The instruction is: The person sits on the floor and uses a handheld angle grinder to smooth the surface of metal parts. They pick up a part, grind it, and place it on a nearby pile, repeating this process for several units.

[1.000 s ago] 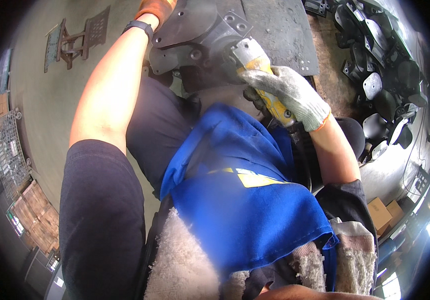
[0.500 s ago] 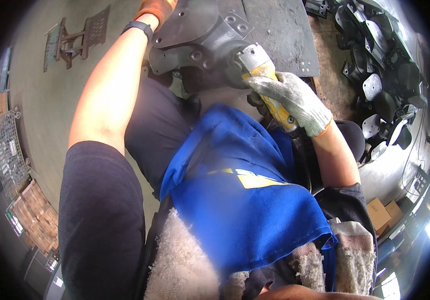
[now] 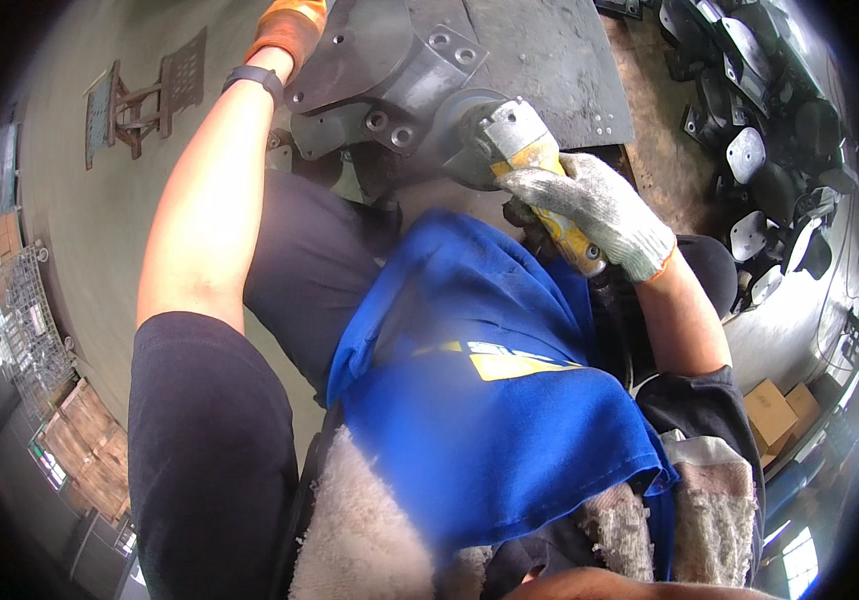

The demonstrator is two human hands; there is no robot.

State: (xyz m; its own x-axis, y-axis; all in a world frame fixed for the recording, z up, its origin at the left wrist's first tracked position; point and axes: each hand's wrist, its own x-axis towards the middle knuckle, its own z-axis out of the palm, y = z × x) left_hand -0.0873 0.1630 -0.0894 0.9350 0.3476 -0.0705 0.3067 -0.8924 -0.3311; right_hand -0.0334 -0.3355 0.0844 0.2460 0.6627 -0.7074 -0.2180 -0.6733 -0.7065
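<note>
In a grey knit glove, my right hand (image 3: 600, 205) is wrapped round the body of a yellow angle grinder (image 3: 572, 240). The grinder's silver head points away from me, and its round disc (image 3: 460, 125) lies at the near right edge of a dark metal bracket (image 3: 420, 85). I cannot tell whether disc and bracket touch. The bracket has a broad curved plate and several round holes. My left hand (image 3: 295, 28), in an orange glove, is by the bracket's far left side; its fingers are cut off by the upper edge of the view.
The bracket rests on a dark metal plate (image 3: 560, 70) over a wooden top (image 3: 665, 150). Many similar black metal parts (image 3: 747, 155) are piled on the right. Cardboard boxes (image 3: 770, 415) stand behind at lower right. A blue apron (image 3: 510, 450) covers my lap. A rusty metal rack (image 3: 140, 100) stands at left.
The grinder has shifted slightly right and nearer me, showing more of its disc. My left hand and the bracket sit a little farther left; the whole view has shifted slightly too.
</note>
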